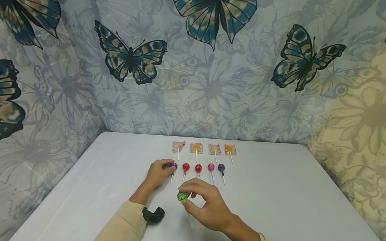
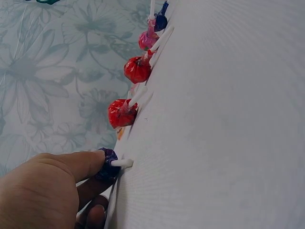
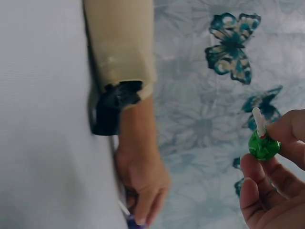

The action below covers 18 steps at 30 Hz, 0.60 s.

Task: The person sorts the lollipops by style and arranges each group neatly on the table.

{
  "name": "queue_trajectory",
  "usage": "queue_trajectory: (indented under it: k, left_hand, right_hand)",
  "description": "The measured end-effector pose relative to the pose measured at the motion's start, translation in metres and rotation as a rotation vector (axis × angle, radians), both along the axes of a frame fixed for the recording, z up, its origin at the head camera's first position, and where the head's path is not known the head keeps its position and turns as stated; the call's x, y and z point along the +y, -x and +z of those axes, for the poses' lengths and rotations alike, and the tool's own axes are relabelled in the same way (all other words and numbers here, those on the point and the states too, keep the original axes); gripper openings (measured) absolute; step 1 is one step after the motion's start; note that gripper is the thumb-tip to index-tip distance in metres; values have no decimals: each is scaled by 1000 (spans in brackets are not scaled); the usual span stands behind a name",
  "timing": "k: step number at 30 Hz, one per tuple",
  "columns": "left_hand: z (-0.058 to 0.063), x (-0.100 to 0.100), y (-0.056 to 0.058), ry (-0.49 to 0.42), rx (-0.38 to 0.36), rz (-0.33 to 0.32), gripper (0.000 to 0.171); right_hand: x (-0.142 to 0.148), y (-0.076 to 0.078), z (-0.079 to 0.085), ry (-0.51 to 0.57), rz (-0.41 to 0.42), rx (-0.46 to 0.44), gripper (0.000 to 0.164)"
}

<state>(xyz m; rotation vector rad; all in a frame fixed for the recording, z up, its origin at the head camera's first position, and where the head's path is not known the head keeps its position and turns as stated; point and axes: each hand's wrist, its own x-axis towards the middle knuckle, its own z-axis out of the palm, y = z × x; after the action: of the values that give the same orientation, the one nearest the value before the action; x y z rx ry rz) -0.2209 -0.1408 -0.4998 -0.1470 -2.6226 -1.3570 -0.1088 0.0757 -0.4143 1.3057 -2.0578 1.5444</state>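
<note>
My left hand (image 1: 157, 173) pinches the purple-wrapped head of a lollipop (image 2: 108, 167) at the left end of the nearer row; its white stick points toward me. Held above the table in my right hand (image 1: 209, 206) is a green-wrapped lollipop (image 3: 263, 147), its head between thumb and fingers. To the right of the left hand lie a red lollipop (image 1: 185, 166), a second red lollipop (image 1: 198, 167), a pink lollipop (image 1: 211, 166) and a dark purple lollipop (image 1: 221, 167). The right hand is on the near side of this row.
Behind, a farther row has flat lollipops in clear wrappers, among them a pink one (image 1: 178, 146) and an orange one (image 1: 230, 149). All lie on a white table (image 1: 271, 187) against a butterfly-patterned cloth (image 1: 211, 100). A black band (image 1: 153, 215) circles the left wrist.
</note>
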Motion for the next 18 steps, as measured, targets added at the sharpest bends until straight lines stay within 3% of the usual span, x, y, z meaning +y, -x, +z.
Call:
queue_trajectory:
  k: [11,18]
  left_hand:
    - [2,2,-2,1,-16,4,27]
    - [3,2,-2,0,-12,-4,27]
  right_hand:
    - [20,5,24,73,-55,95,39]
    - [30,6,38,103,-35,139,43]
